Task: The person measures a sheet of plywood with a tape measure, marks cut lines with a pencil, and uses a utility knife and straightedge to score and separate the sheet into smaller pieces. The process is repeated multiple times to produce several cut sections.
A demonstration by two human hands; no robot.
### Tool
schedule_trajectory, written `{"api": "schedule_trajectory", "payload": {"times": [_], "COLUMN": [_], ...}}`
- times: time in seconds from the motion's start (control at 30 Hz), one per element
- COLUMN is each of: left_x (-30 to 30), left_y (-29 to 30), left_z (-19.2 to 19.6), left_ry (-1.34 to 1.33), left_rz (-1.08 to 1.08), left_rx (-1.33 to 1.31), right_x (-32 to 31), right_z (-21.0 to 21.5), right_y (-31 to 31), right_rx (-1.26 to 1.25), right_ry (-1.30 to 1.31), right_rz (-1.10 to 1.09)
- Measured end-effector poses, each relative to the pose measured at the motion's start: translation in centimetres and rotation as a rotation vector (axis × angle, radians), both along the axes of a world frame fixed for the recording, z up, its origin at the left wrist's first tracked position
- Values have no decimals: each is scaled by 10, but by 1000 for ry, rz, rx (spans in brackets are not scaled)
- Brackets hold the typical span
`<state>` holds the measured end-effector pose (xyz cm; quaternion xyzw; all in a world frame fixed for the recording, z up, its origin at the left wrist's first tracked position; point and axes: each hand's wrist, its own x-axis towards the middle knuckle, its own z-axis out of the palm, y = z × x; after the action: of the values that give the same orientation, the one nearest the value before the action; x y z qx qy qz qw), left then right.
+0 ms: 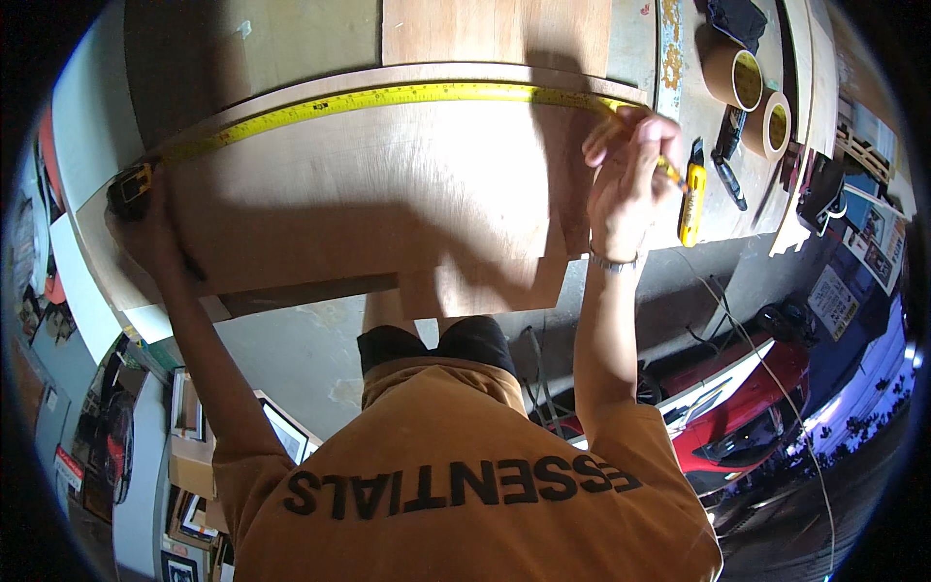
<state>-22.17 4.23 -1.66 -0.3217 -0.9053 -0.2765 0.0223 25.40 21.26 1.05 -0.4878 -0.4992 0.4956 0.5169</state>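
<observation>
A wide plywood board (369,175) lies across the worktable in front of me. The yellow blade of a tape measure (388,95) stretches along the board's far edge. At the left end my left hand (153,233) is closed around its black case (131,191); shadow hides most of the fingers. My right hand (626,179) pinches a yellow pencil (672,173) over the board's right end. The pencil's far end is close to the tape blade; whether it touches the wood I cannot tell.
Right of the board lie a yellow utility knife (692,199), a dark folded tool (730,170) and two brown tape rolls (747,82). A lighter plywood sheet (465,34) lies beyond the board. Picture frames (189,403) stand low at left; a red vehicle (752,427) is at lower right.
</observation>
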Motion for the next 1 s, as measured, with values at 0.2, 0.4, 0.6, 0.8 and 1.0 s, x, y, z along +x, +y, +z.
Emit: {"api": "schedule_trajectory", "payload": {"times": [0.2, 0.4, 0.6, 0.8, 1.0], "left_x": [23, 42, 27, 26, 28], "left_y": [-58, -96, -101, -105, -104], "left_z": [8, 4, -1, -12, -12], "left_ry": [449, -25, 63, 127, 91], "left_rz": [-95, -69, -59, -53, -42], "left_rx": [-459, 168, 8, 23, 63], "right_x": [19, 17, 8, 8, 7], "right_z": [17, -2, -14, -13, -16], "right_y": [-63, -81, -85, -90, -90], "right_rx": [-39, 45, 202, 158, 242], "right_ry": [-109, -130, -313, -334, -335], "right_rz": [147, 194, 183, 187, 262]}}
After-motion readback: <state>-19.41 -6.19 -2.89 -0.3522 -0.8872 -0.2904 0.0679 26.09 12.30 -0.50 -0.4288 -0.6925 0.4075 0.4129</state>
